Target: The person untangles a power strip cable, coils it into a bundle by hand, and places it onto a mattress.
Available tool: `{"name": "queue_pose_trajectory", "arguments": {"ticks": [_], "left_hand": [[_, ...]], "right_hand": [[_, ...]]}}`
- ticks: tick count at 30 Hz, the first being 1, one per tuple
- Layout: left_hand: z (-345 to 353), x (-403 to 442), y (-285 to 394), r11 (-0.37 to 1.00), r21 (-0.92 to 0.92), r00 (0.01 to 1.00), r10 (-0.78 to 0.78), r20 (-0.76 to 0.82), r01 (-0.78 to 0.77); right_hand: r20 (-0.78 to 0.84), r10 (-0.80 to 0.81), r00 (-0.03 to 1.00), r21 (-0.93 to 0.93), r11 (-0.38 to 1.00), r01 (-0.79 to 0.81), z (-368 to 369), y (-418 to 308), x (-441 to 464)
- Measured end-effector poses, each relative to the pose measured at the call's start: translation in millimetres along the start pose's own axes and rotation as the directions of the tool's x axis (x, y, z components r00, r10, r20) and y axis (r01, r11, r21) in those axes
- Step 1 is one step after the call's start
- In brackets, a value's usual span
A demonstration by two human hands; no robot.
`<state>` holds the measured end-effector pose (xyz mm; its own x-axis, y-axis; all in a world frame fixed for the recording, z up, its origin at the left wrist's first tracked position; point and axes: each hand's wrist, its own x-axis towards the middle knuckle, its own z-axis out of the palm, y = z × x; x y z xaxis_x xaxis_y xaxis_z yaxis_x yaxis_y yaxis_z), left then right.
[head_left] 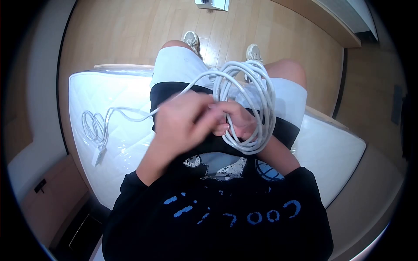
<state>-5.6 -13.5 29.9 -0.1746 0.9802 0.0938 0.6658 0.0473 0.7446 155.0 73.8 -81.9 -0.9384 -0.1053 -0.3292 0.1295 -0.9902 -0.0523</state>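
A white cable (268, 102) is gathered into a loose coil of several loops above my lap. My right hand (241, 119) is closed around the coil's left side, with the loops hanging about its wrist. Blurred by motion, my left hand (183, 119) has its fingers curled against the right hand at the cable. One strand arches from the coil's top down behind the left hand, then runs left across the mattress. There it ends in a smaller loose bundle (92, 126) and a white block-like connector (99, 154), whose exact kind I cannot tell.
I am seated on a white quilted mattress (126, 161) under clear plastic wrap. My shoes (191, 40) rest on the wooden floor (126, 26). A white object (213, 4) lies ahead at the top edge. A pinkish cabinet (54, 200) stands at lower left.
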Motion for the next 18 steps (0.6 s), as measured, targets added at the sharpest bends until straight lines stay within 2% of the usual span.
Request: {"name": "queue_pose_trajectory", "arguments": {"ticks": [1, 2, 5, 8, 9, 13, 16, 17, 18], "left_hand": [[-5.5, 3.2, -8.2, 0.99, 0.142, 0.997, -0.001, -0.077, 0.012], [-11.5, 5.5, -16.2, 0.959, 0.28, 0.988, 0.009, -0.153, 0.035], [-26.6, -5.9, -41.2, 0.87, 0.486, 0.986, -0.143, 0.082, 0.086], [-28.1, -7.7, -40.6, 0.899, 0.426, 0.947, -0.216, 0.237, 0.098], [-23.4, -7.0, -40.4, 0.906, 0.421, 0.958, -0.163, 0.236, 0.051], [-21.0, 0.0, -16.2, 0.979, 0.072, 0.974, -0.197, 0.11, 0.19], [-15.2, 3.2, 2.8, 0.977, -0.171, 0.988, -0.115, 0.102, 0.131], [-4.5, 1.9, 2.6, 0.96, -0.215, 0.979, -0.149, 0.142, 0.177], [3.2, 4.6, 6.8, 0.944, -0.216, 0.96, -0.211, 0.187, 0.249]], "right_hand": [[-0.028, 0.007, 1.0, 0.069, 0.998, -0.005, 8.5, 1.0, 2.3], [0.001, 0.004, 1.0, 0.046, 0.999, -0.004, 10.6, -0.4, 1.8], [0.055, -0.013, 0.998, 0.005, 1.0, 0.012, 11.7, -2.4, 2.2], [0.063, -0.038, 0.997, 0.026, 0.999, 0.036, 11.3, -3.4, 3.5], [0.072, -0.044, 0.996, 0.037, 0.998, 0.042, 12.2, -4.1, 2.5], [0.141, -0.048, 0.989, 0.056, 0.998, 0.041, 9.3, -4.8, 2.8], [-0.025, -0.048, 0.999, 0.051, 0.997, 0.049, 14.8, -1.2, 0.8], [-0.018, -0.074, 0.997, 0.026, 0.997, 0.075, 11.3, 0.7, 0.5], [-0.061, -0.098, 0.993, -0.076, 0.993, 0.093, 17.7, -1.9, -1.8]]}}
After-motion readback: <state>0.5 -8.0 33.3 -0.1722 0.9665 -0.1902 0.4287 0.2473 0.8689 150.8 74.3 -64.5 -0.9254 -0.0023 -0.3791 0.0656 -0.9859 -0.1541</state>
